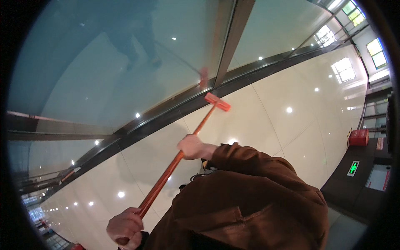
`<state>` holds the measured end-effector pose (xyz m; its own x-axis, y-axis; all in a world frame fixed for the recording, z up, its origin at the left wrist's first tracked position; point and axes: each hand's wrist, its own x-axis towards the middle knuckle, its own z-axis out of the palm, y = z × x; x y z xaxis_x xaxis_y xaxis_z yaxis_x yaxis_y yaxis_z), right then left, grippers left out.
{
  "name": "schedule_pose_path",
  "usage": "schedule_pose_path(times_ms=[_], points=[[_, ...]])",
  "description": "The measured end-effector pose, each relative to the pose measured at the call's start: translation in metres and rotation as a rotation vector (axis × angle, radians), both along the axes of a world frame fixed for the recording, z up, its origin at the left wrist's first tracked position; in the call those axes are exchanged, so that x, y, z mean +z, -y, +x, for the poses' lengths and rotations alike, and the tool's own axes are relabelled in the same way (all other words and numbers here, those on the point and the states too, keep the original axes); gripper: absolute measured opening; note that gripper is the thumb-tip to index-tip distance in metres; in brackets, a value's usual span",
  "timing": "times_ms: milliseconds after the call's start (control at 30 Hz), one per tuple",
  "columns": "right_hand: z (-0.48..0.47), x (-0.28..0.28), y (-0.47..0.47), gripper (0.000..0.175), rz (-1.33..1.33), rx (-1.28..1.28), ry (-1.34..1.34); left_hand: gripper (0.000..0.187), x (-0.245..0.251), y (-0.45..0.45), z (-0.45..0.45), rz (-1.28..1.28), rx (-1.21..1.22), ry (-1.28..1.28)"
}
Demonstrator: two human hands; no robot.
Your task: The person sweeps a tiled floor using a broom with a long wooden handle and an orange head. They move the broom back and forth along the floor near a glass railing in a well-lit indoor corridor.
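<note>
A long red-brown handle (165,175) runs slantwise across the view in both of my hands. It ends in a pink-red brush or broom head (217,102), whose exact kind is blurred. My left hand (125,227) wraps the near end of the handle at the lower left, and the handle's tip pokes out below the fingers. Farther along, my right hand (191,147), in a brown sleeve (250,159), grips the shaft near its middle. The head appears beside the dark base strip (225,90) of a glass wall; whether it touches the floor, I cannot tell.
The glass wall (103,68) with a metal upright post (232,43) stands ahead, reflecting a person and the tool. Glossy cream floor tiles (268,125) stretch along it. At the right are a red box (358,137) and a dark wall with a green exit sign (353,168).
</note>
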<state>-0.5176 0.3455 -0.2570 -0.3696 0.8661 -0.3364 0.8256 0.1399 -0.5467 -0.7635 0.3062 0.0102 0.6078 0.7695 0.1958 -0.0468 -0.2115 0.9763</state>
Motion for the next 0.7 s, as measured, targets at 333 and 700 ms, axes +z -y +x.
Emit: schedule_pose_path(times_ms=[333,700], points=[[0.003,-0.037,0.018,0.016,0.018,0.075,-0.064,0.023,-0.039,0.037,-0.027,-0.188,0.248,-0.035],[-0.149,0.021,0.011,0.015,0.022,0.363,-0.289,0.004,0.026,0.106,-0.107,0.054,0.339,0.014]])
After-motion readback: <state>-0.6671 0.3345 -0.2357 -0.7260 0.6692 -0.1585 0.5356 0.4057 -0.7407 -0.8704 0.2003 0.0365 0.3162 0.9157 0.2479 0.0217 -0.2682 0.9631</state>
